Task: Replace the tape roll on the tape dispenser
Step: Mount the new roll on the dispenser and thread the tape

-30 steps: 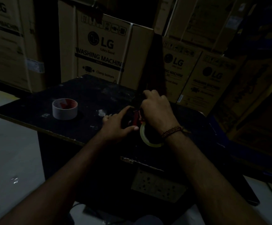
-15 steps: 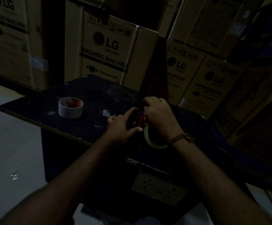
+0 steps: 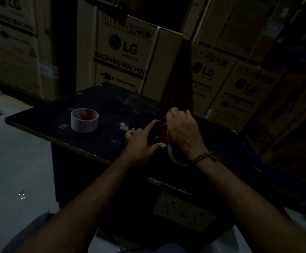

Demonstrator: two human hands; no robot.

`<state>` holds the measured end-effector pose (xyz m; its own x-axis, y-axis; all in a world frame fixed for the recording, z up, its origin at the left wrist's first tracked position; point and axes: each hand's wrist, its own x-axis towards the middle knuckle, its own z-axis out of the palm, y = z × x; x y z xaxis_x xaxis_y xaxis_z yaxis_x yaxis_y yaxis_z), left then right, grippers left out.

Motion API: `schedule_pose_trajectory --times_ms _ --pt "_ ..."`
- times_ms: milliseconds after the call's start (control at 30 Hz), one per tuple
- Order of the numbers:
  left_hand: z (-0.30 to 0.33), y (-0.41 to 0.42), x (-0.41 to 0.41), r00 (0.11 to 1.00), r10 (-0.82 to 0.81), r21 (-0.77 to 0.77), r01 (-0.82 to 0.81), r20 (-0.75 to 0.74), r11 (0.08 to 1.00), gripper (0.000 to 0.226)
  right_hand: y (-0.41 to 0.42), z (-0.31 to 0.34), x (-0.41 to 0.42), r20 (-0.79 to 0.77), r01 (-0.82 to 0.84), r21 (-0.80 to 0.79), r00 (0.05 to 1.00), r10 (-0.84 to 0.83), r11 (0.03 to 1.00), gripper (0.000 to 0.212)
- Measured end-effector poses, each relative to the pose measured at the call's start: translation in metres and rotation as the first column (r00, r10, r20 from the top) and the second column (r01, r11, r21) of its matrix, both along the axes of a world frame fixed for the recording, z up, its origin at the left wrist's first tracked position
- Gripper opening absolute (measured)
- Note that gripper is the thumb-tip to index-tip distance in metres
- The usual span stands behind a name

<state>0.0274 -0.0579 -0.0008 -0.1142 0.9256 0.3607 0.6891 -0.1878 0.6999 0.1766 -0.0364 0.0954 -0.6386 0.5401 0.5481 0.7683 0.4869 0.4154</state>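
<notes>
Little changed over the last second. Both hands still bunched at the red tape dispenser (image 3: 162, 133) on the dark worktop (image 3: 101, 106). Left hand (image 3: 142, 141) spread against its left side, forefinger and thumb straight, steadying. Right hand (image 3: 182, 130) curled over the top, pinching at something hidden. Clear tape roll (image 3: 175, 157) seated beneath the right wrist. Spare white roll (image 3: 84, 119) untouched, well to the left. Probably threading the tape end now.
</notes>
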Motion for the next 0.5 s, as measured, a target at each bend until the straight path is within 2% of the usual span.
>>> schedule_pose_trajectory --times_ms 133,267,433,500 --pt "-0.002 0.0 0.0 1.0 0.001 0.01 -0.001 0.009 1.0 0.09 -0.001 0.007 -0.014 -0.071 0.047 0.009 0.996 -0.047 0.999 0.024" --pt "0.0 -0.005 0.001 0.999 0.02 0.025 -0.021 0.031 0.999 0.087 0.002 0.013 -0.023 -0.123 0.074 -0.109 0.989 -0.087 0.991 0.012" --pt "0.005 -0.004 0.003 0.999 0.036 0.011 -0.036 0.014 0.999 0.088 0.006 0.021 -0.033 -0.36 0.071 -0.299 0.915 -0.182 0.952 0.008" --pt "0.005 -0.003 0.003 0.999 0.032 0.016 -0.032 0.008 0.999 0.09 0.01 0.023 -0.033 -0.464 0.017 -0.388 0.861 -0.21 0.922 0.007"
